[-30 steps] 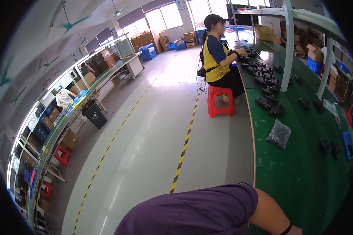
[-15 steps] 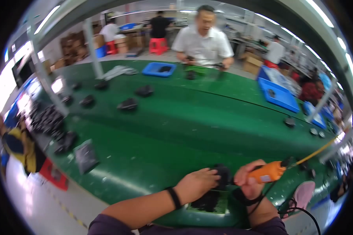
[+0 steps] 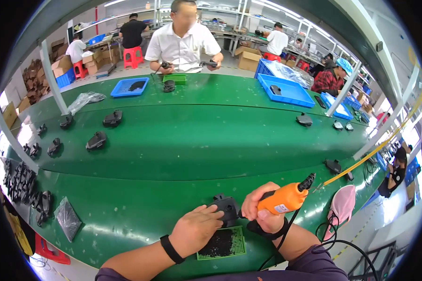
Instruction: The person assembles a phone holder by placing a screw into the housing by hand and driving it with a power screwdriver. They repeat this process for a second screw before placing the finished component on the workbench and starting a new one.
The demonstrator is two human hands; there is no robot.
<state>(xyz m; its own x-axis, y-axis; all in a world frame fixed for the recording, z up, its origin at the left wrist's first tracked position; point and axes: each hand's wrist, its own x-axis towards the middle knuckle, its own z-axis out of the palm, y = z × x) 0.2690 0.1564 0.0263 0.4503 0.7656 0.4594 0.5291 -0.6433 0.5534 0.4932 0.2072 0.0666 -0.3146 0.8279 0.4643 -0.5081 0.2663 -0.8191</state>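
A worker's right hand (image 3: 262, 206) grips an orange power screwdriver (image 3: 281, 199), its long axis tilted, cord end up and away to the right, its tip toward a black plastic part (image 3: 227, 206) just to the left. The left hand (image 3: 197, 229) curls over that part, steadying it on the green bench (image 3: 183, 154). A fastening step appears under way; the driver likely needs lining up on the part next. A green screw tray (image 3: 222, 243) lies just below both hands.
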